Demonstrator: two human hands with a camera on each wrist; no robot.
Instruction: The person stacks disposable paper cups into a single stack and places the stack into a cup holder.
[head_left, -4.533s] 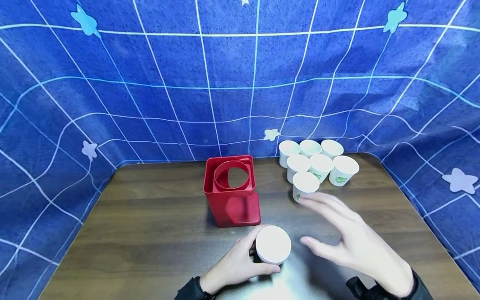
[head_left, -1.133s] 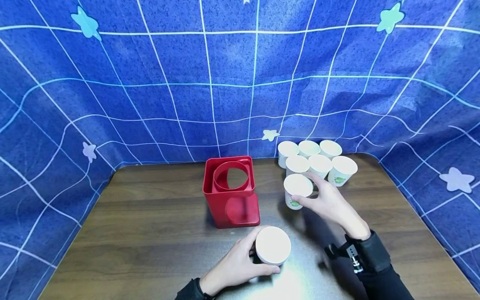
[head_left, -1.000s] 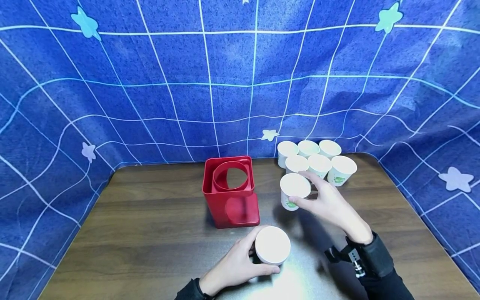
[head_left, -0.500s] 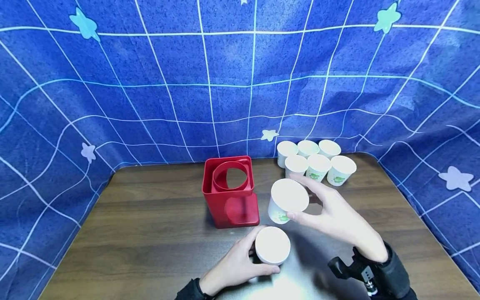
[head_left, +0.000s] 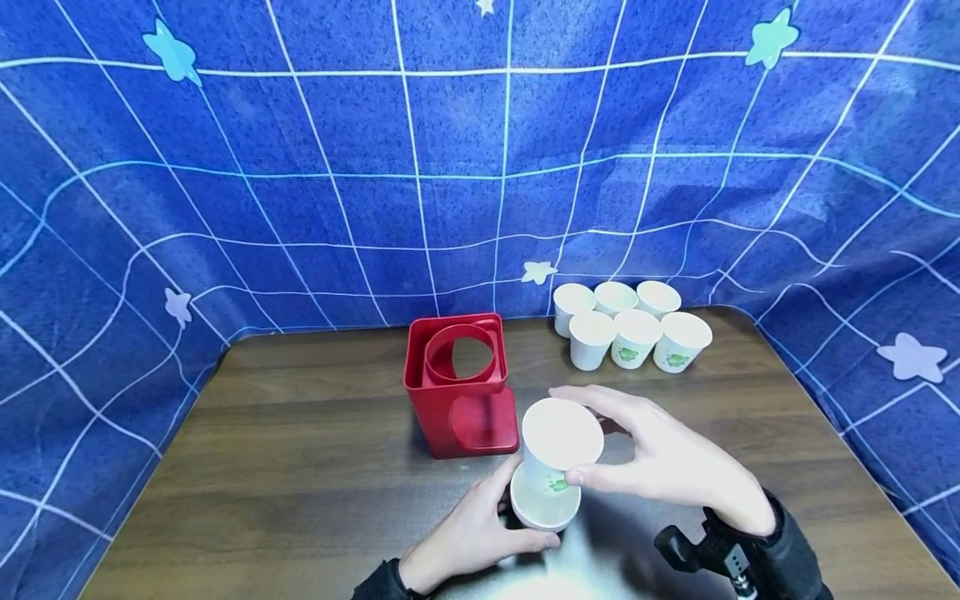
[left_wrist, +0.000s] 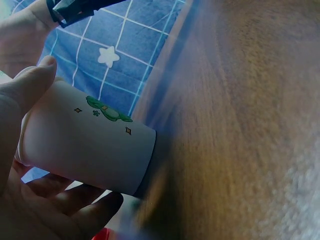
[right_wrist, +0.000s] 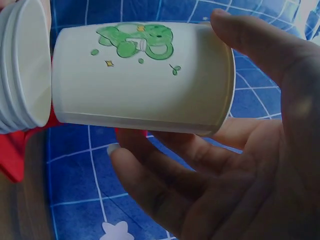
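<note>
My left hand [head_left: 472, 529] grips a short stack of nested white paper cups [head_left: 538, 510] that stands on the brown table [head_left: 300, 417] near its front edge; in the left wrist view my thumb and fingers wrap the stack [left_wrist: 90, 145]. My right hand [head_left: 660, 462] holds a single white cup [head_left: 562, 435] with a green print by its upper wall, directly over the stack. The cup's base sits at the stack's mouth. In the right wrist view this cup [right_wrist: 145, 75] meets the stack's rims [right_wrist: 20, 70] at the left.
A red square cup holder [head_left: 463, 392] with a round opening on top stands just behind my hands. Several more white cups [head_left: 630, 329] cluster at the table's back right. A blue grid-patterned cloth [head_left: 450, 167] walls the table on three sides.
My right hand reached to the cluster, picked up its front cup, and carried it left and toward me until it hung over the stack. My left hand and the stack stayed put.
</note>
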